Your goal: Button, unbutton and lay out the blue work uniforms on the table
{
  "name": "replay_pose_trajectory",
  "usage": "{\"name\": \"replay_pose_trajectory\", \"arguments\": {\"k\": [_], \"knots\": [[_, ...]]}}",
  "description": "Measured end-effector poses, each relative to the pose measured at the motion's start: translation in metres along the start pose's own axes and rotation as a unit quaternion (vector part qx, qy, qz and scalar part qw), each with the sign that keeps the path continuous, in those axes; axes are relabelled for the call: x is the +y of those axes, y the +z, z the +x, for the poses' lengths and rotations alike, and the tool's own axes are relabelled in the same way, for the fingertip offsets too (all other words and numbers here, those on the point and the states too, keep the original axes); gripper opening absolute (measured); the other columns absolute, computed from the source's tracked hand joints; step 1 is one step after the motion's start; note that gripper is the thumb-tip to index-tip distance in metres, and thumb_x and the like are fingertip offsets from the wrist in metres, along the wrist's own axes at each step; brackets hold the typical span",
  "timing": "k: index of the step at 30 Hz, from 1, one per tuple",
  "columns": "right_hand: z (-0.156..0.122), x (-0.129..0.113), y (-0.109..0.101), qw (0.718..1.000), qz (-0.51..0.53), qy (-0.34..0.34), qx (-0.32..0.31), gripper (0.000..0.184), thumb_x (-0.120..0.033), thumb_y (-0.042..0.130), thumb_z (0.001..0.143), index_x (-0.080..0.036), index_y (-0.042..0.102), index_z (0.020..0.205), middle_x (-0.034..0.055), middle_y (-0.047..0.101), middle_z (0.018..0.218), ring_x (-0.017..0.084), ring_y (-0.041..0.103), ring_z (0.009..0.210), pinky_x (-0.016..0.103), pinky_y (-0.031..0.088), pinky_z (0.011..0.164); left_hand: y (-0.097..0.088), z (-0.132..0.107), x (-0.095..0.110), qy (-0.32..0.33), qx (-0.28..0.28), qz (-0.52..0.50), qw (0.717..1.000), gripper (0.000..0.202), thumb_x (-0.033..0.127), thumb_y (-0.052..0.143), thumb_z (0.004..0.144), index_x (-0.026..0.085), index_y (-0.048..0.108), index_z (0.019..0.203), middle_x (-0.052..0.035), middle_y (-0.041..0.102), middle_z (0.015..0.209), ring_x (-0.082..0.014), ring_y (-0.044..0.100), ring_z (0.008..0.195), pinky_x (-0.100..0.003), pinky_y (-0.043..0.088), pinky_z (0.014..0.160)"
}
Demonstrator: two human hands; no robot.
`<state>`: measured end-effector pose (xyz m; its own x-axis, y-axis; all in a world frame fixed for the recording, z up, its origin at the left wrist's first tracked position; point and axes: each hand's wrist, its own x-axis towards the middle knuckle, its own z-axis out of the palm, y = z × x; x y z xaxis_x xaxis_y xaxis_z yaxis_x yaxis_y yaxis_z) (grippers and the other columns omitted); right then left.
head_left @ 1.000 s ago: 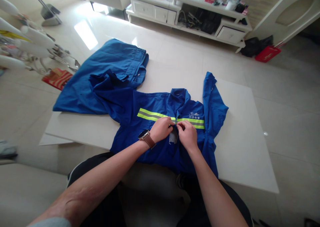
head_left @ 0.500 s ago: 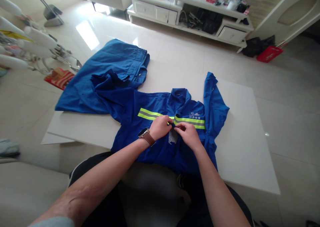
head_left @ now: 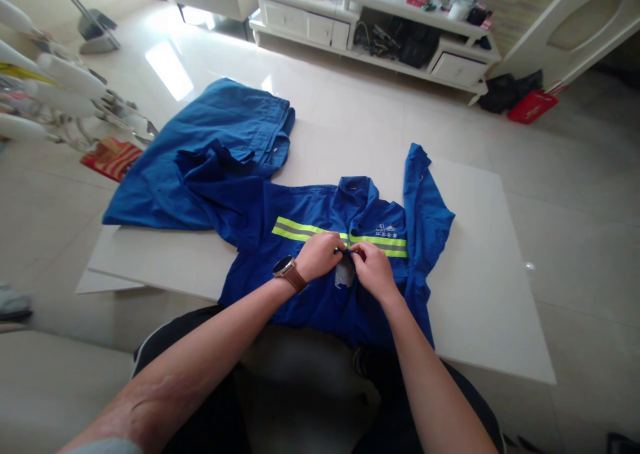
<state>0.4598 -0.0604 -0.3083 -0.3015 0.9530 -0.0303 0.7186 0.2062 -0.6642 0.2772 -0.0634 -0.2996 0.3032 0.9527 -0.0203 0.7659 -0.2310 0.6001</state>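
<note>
A blue work jacket (head_left: 300, 287) with a yellow-and-grey reflective band lies front up, its collar away from me. My left hand (head_left: 323, 255), with a watch (head_left: 285, 267) on the wrist, pinches the jacket's front edge just below the band. Close beside it, my right hand (head_left: 373, 267) pinches the opposite front edge. The fingertips of both hands nearly meet; any fastener between them is too small to make out. Below the fingers shows a grey patch (head_left: 344, 274). One sleeve (head_left: 425, 201) is bent at the right; the other lies over folded blue cloth (head_left: 215, 121).
The garments lie on a pale tabletop (head_left: 480, 274). At the left stand white-handled things (head_left: 65, 74) near a red striped bag (head_left: 113, 159). A white cabinet (head_left: 305, 24) stands along the far wall, with a red bag (head_left: 533, 107) on the floor at its right.
The view has shifted slightly, so everything sits a little further left. Both hands stay at the jacket's front, their fingertips moved only slightly.
</note>
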Motion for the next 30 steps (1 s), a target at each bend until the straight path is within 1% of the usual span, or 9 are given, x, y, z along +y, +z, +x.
{"name": "replay_pose_trajectory", "arguments": {"k": [5, 10, 12, 15, 18, 22, 26, 28, 30], "knots": [[0.0, -0.002, 0.001, 1.0, -0.015, 0.005, 0.017, 0.015, -0.027, 0.054, 0.09, -0.022, 0.069, 0.089, 0.0033, 0.069, 0.087, 0.02, 0.061, 0.078, 0.03, 0.04, 0.072, 0.0, -0.001, 0.0, 0.018, -0.004, 0.004, 1.0, 0.027, 0.011, 0.061, 0.084, 0.022, 0.084, 0.096, -0.0064, 0.076, 0.094, -0.0212, 0.068, 0.089, -0.03, 0.051, 0.081], [0.001, 0.0, 0.0, 0.998, -0.02, 0.033, 0.057, 0.018, -0.027, 0.051, 0.09, -0.022, 0.069, 0.089, 0.0029, 0.067, 0.078, 0.02, 0.059, 0.072, 0.03, 0.038, 0.067, -0.001, -0.003, 0.001, 0.017, -0.011, -0.002, 1.0, 0.031, 0.009, 0.06, 0.082, 0.023, 0.083, 0.097, -0.005, 0.076, 0.098, -0.0205, 0.069, 0.09, -0.03, 0.051, 0.083], [0.002, 0.0, -0.001, 0.997, -0.015, 0.036, 0.062, 0.016, -0.027, 0.052, 0.087, -0.022, 0.067, 0.086, 0.0018, 0.064, 0.073, 0.02, 0.058, 0.07, 0.03, 0.038, 0.066, -0.001, -0.004, 0.001, 0.012, -0.011, 0.006, 1.0, 0.031, 0.01, 0.06, 0.081, 0.023, 0.083, 0.098, -0.0049, 0.076, 0.099, -0.0211, 0.069, 0.091, -0.03, 0.052, 0.082], [0.002, -0.001, -0.003, 0.996, -0.013, 0.034, 0.081, 0.011, -0.026, 0.054, 0.083, -0.022, 0.063, 0.078, 0.001, 0.062, 0.073, 0.018, 0.055, 0.069, 0.029, 0.038, 0.066, -0.001, -0.004, 0.0, -0.002, -0.011, 0.017, 1.0, 0.03, 0.013, 0.06, 0.081, 0.024, 0.082, 0.098, -0.005, 0.077, 0.098, -0.0222, 0.07, 0.092, -0.03, 0.051, 0.079], [0.002, -0.001, -0.007, 0.989, -0.002, 0.038, 0.145, 0.009, -0.025, 0.053, 0.081, -0.022, 0.055, 0.072, 0.0002, 0.058, 0.073, 0.018, 0.053, 0.068, 0.03, 0.039, 0.068, -0.001, -0.004, 0.0, -0.013, -0.008, 0.023, 1.0, 0.027, 0.015, 0.061, 0.081, 0.024, 0.08, 0.098, -0.0052, 0.077, 0.098, -0.0224, 0.07, 0.091, -0.03, 0.052, 0.078], [0.003, 0.0, -0.013, 0.969, 0.045, 0.038, 0.242, 0.008, -0.024, 0.05, 0.079, -0.023, 0.048, 0.071, -0.0008, 0.054, 0.074, 0.018, 0.052, 0.071, 0.03, 0.04, 0.068, -0.003, -0.005, 0.002, -0.02, -0.01, 0.017, 1.0, 0.026, 0.02, 0.063, 0.083, 0.024, 0.079, 0.104, -0.0046, 0.078, 0.099, -0.0222, 0.071, 0.089, -0.03, 0.053, 0.078], [0.001, 0.0, -0.017, 0.952, 0.086, 0.045, 0.292, 0.018, -0.025, 0.05, 0.082, -0.024, 0.039, 0.067, -0.0034, 0.044, 0.069, 0.016, 0.045, 0.068, 0.03, 0.036, 0.067, -0.002, -0.006, 0.002, -0.029, -0.031, 0.024, 0.999, 0.024, 0.032, 0.062, 0.09, 0.023, 0.077, 0.107, -0.0053, 0.078, 0.097, -0.0235, 0.071, 0.089, -0.032, 0.054, 0.077], [-0.001, -0.001, -0.019, 0.94, 0.1, 0.056, 0.321, 0.021, -0.027, 0.05, 0.083, -0.024, 0.037, 0.067, -0.0044, 0.04, 0.067, 0.016, 0.042, 0.065, 0.03, 0.035, 0.066, 0.0, -0.006, 0.0, -0.026, -0.041, 0.031, 0.998, 0.026, 0.032, 0.062, 0.09, 0.022, 0.076, 0.109, -0.0067, 0.076, 0.102, -0.0236, 0.07, 0.093, -0.032, 0.054, 0.079], [-0.002, -0.003, -0.021, 0.926, 0.11, 0.067, 0.354, 0.021, -0.028, 0.05, 0.085, -0.024, 0.037, 0.068, -0.0049, 0.039, 0.067, 0.015, 0.04, 0.064, 0.03, 0.034, 0.065, 0.003, -0.007, -0.003, -0.018, -0.055, 0.041, 0.998, 0.028, 0.031, 0.064, 0.089, 0.021, 0.075, 0.113, -0.0087, 0.074, 0.109, -0.0248, 0.068, 0.101, -0.033, 0.055, 0.085]]}}
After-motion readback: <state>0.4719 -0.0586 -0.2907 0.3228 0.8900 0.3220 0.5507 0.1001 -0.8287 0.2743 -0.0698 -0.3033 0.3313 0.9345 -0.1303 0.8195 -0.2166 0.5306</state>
